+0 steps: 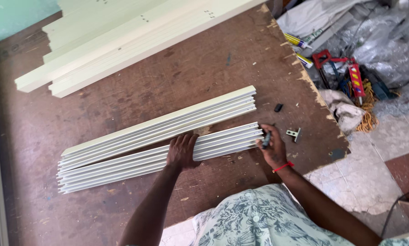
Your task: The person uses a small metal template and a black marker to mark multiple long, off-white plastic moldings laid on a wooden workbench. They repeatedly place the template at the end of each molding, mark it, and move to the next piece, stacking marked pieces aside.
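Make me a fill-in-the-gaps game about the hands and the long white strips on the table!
1. The left hand lies flat on the near bundle of ____ strips.
2. The right hand is at the bundle's right end, holding a small ____ piece.
3. A ____ band circles the right wrist.
4. The bundles lie on a worn ____ board.

Missing words: white; dark; red; brown

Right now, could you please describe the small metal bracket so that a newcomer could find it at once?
Start at the brown board and go to its right edge. Just past the right hand lies the bracket, apart from the slats. Unlike the black piece above it, it is pale metal and T-shaped.
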